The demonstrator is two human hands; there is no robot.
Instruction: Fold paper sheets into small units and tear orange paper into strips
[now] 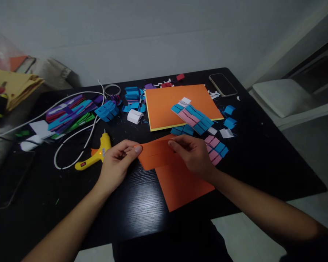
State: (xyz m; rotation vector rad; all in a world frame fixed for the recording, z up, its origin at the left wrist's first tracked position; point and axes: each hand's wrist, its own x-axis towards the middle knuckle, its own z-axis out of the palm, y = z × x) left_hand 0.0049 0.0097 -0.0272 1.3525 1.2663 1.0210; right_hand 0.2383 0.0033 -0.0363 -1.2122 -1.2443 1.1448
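Note:
An orange paper sheet [177,178] lies near the front edge of the black table [142,207], its far end folded over. My left hand [117,163] pinches the left corner of that fold between thumb and fingers. My right hand [194,154] presses down on the fold's right side, fingers curled on the paper. A yellow glue gun [94,158] lies just left of my left hand, its light glowing.
A larger orange sheet [166,105] lies farther back with a woven blue and pink paper strip piece [192,118] on it. Another woven piece [215,149] sits right of my right hand. Coloured strips [68,114], white cable [79,145], a phone [222,84] lie around.

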